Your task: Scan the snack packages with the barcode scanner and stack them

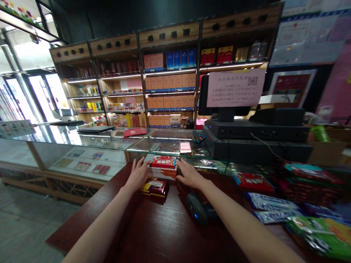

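Two bare hands flank a box [163, 172] on the dark wood tabletop [161, 230], dead ahead at 12 o'clock, with a red packet [163, 161] lying flat on top. The left hand [139, 175], at the box's 9 o'clock, has its grip apart, fingers spread. The right hand [190, 174], at 3 o'clock, also has its grip apart, fingertips by the packet's end; whether they press on it, one cannot tell.

The handling looks partway along: the red packet is on the box, while the other goods lie off it. Brown packs [155, 187] sit just beside the box at its 6 to 7 o'clock, and a scanner [197, 209] lies toward 4 to 5, in neither hand.

Counted: one box, one red packet visible atop it, one scanner. Well apart, toward the box's 3 to 4 o'clock, are one more red packet [253, 181], at least two blue-and-white sachets [274, 202], green packs [315, 232] and a dark red pile [309, 182]. Overlap and blur hide the exact number of brown packs, green packs and pieces in the pile.
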`<state>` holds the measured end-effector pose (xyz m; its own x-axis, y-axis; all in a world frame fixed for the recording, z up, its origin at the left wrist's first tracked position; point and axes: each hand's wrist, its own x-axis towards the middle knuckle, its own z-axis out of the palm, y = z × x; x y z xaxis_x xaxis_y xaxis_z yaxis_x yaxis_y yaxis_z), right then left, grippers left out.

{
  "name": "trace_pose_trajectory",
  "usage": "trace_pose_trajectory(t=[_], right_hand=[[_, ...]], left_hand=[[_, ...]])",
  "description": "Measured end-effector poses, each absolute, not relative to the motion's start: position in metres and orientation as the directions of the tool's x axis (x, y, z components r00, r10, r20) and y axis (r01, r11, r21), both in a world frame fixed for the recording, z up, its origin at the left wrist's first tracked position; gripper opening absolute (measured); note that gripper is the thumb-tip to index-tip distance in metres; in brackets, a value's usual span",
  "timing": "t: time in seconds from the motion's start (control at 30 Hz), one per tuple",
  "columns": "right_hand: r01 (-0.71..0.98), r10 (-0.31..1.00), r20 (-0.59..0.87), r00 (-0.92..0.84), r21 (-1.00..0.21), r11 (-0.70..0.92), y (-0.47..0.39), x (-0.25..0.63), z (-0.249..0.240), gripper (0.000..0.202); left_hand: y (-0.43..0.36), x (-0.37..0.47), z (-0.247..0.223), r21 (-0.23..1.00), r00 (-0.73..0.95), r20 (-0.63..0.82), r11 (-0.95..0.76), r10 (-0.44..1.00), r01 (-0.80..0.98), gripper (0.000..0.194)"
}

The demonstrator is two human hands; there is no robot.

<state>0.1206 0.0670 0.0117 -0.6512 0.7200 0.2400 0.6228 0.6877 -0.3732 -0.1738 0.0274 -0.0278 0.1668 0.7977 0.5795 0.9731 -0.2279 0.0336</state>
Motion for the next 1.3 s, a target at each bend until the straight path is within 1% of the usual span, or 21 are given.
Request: trace_pose_trajectory(t=[0.17, 0.27, 0.37, 0.57, 0.77, 1.03, 1.17, 1.3], right_hand=[[0.637, 0.732, 0.265, -0.628, -0.365, 0.679, 0.064, 0.146, 0.005, 0.06], [0.636, 0.738, 0.297, -0.606, -0.375, 0.674, 0.062, 0.168, -0.003, 0.06], [0.671, 0.762, 0.305, -0.572, -0.36, 0.648, 0.058, 0.194, -0.01, 0.059], [0.756, 0.826, 0.301, -0.476, -0.34, 0.56, 0.05, 0.251, -0.021, 0.06], [0.815, 0.875, 0.301, -0.379, -0.34, 0.47, 0.047, 0.306, -0.033, 0.059], [0.897, 0.946, 0.222, -0.238, -0.324, 0.302, 0.039, 0.358, -0.03, 0.059], [0.923, 0.964, 0.195, -0.18, -0.306, 0.234, 0.039, 0.375, -0.026, 0.061], [0.942, 0.971, 0.19, -0.143, -0.274, 0.193, 0.037, 0.388, -0.021, 0.056]], left_hand=[[0.022, -0.158, -0.018, 0.028, 0.173, 0.615, -0.24, 0.77, 0.97, 0.042], [0.02, -0.135, -0.007, -0.001, 0.232, 0.609, -0.292, 0.758, 0.957, 0.042], [0.021, -0.107, 0.003, -0.032, 0.305, 0.594, -0.357, 0.744, 0.933, 0.043], [0.035, -0.048, 0.008, -0.031, 0.438, 0.533, -0.501, 0.724, 0.865, 0.045], [0.049, 0.013, 0.008, -0.048, 0.585, 0.446, -0.635, 0.677, 0.771, 0.041], [0.063, 0.084, 0.011, -0.096, 0.707, 0.328, -0.722, 0.627, 0.685, 0.038], [0.07, 0.11, 0.014, -0.116, 0.75, 0.29, -0.756, 0.594, 0.644, 0.04], [0.076, 0.135, 0.011, -0.126, 0.781, 0.255, -0.781, 0.571, 0.612, 0.039]])
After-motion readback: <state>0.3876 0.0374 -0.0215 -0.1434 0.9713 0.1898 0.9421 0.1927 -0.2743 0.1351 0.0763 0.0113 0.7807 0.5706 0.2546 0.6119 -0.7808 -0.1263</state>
